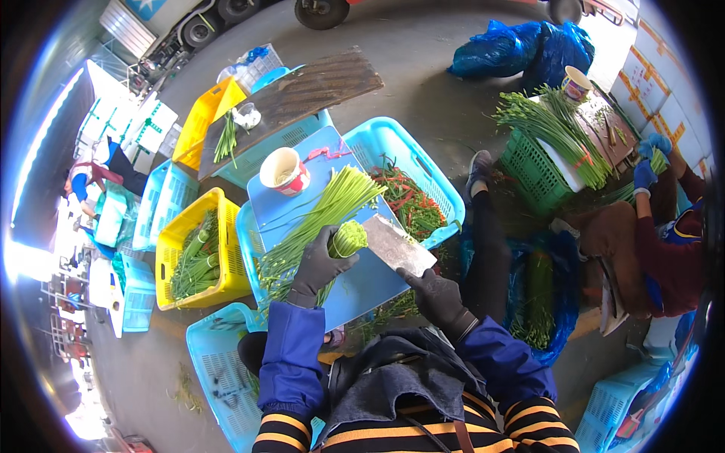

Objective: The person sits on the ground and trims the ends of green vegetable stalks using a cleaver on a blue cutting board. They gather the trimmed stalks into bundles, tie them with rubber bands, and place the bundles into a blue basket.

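Note:
My left hand point(318, 266), in a dark glove, grips a bundle of green stalks point(349, 239) with the cut ends facing up and right. My gloved right hand point(433, 291) holds a cleaver point(401, 244) by its handle, the broad blade pointing away beside the bundle. Below both hands lies a blue cutting board point(362, 294). More loose long green stalks point(323, 212) are spread across it, with their cut ends toward the far right. A paper tub point(285, 171) with thin strands inside stands at the board's far left corner.
Right of the board, a light-blue crate point(416, 148) holds trimmings and red ties. On the left, a yellow crate point(241, 238) holds tied bundles. A wooden plank point(306, 85) lies beyond. At right, a co-worker's gloved hands point(648, 167) hold stalks near a green crate point(535, 172).

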### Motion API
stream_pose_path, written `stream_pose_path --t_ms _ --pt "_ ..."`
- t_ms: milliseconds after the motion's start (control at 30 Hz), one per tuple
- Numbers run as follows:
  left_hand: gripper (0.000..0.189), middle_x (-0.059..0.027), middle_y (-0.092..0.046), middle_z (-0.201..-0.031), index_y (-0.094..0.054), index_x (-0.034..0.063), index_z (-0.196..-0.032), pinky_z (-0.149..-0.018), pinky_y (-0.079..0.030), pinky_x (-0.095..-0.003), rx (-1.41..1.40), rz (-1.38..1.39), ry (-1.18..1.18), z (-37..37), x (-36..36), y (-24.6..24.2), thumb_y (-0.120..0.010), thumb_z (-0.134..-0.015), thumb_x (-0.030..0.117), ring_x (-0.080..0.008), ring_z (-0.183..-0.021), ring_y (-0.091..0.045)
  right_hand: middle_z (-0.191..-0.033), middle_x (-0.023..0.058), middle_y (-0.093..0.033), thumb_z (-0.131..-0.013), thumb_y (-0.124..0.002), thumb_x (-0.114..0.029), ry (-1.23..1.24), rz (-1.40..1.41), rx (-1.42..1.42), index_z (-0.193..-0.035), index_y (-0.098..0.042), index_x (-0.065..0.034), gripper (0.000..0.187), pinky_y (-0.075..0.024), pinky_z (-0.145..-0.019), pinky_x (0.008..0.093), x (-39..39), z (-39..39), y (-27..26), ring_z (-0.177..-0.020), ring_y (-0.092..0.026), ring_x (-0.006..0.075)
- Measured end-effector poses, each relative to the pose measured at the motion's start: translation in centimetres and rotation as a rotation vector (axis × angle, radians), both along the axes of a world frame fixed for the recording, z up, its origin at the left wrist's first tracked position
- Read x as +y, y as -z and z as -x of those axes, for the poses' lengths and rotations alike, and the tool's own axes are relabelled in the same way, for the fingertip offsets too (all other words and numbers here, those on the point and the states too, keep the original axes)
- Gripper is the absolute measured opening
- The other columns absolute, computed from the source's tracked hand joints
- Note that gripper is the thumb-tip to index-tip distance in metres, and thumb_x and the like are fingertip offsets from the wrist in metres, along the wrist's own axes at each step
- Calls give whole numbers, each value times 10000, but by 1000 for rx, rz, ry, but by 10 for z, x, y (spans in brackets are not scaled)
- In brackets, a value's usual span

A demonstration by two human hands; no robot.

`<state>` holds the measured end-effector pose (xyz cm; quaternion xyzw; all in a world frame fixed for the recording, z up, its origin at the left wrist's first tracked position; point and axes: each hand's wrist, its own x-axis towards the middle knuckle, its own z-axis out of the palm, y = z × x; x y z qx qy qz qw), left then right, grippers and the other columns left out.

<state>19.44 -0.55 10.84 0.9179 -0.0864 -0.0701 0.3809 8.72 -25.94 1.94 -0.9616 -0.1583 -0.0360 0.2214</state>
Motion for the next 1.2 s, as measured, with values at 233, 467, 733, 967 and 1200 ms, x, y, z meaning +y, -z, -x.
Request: stream_pose_path --t_ms 233,467,733,967,1200 --pt "645 -125 -680 -1118 -554 8 -1247 -906 -524 -350 -62 68 56 19 10 -7 -856 -729 244 -197 -1015 -663 -893 138 -634 -875 -599 -164 -75 -6 -37 -1243 -653 -176 372 -535 -575 439 10 -13 12 -726 -673 321" --pt "620 -119 -679 -1093 -561 37 -1248 -881 -535 -358 -98 132 127 39 6 -11 -859 -734 217 -212 -1005 -671 -824 44 -696 -1003 -579 -434 -167 -1062 677 -989 -696 -23 427 -538 -640 272 29 -55 -54 -718 -668 127" --pt "587 -169 -665 -1033 -529 63 -1226 -853 -523 -465 -530 -67 69 59 -2 24 -828 -731 164 -393 -992 -646 -685 12 -613 -981 -651 -330 -40 -1379 933 -869 -668 -43 309 -398 -459 224 58 -43 -54 -525 -532 72" --pt "585 -150 -656 -1018 -562 88 -1161 -828 -499 -485 -622 7 -80 68 17 14 -840 -646 126 -395 -965 -618 -764 70 -658 -918 -673 -141 11 -1421 579 -968 -667 -27 124 -487 -559 294 52 -49 -79 -590 -603 183" --pt "533 -126 -704 -996 -589 58 -1165 -767 -558 -391 -624 190 -151 118 45 -108 -832 -691 77 -292 -887 -699 -1374 231 -526 -696 -883 -378 -384 -460 -239 -1488 -388 -83 980 -470 -1003 470 57 -72 -110 -1254 -529 391"
